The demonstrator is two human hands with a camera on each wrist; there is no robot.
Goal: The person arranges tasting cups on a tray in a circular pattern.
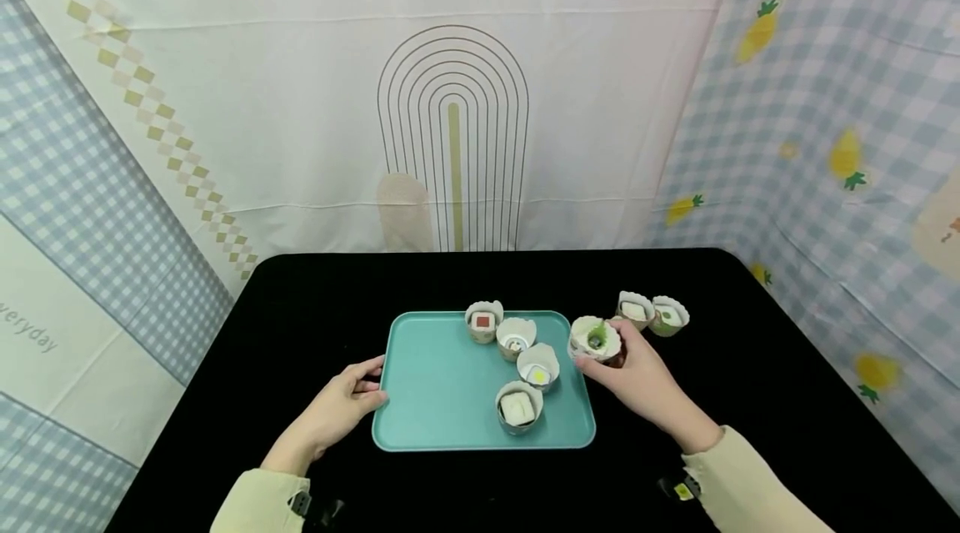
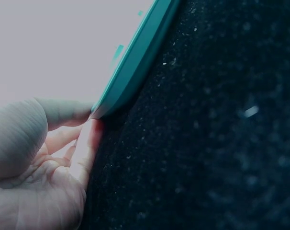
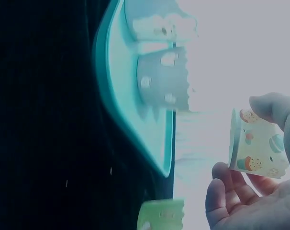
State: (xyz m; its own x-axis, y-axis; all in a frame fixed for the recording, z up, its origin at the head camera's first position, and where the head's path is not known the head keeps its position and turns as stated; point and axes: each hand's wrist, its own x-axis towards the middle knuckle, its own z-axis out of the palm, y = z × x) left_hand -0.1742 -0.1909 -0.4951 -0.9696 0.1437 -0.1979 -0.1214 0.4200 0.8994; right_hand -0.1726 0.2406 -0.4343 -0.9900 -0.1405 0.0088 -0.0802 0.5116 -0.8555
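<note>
My left hand [image 1: 337, 404] pinches the left rim of a turquoise tray [image 1: 435, 383], thumb and fingers meeting at its edge in the left wrist view. At the tray's right rim, my right hand [image 1: 647, 374] holds a scalloped paper baking cup [image 1: 583, 347] with something green and whitish inside. Cupcake prints show on this cup's side [image 3: 262, 143] in the right wrist view. On the right half of the tray stand several similar cups: one with a red-brown square top [image 1: 483, 322], one whitish [image 1: 516, 339], one with a yellow spot [image 1: 538, 374], and one with a pale piece [image 1: 517, 408].
Right of the tray, behind my right hand, two more paper cups stand side by side on the black table [image 1: 315, 299]: one with a white piece [image 1: 634, 311] and a greenish one [image 1: 667, 318]. Patterned cloth [image 1: 585, 99] hangs behind the table and at both sides.
</note>
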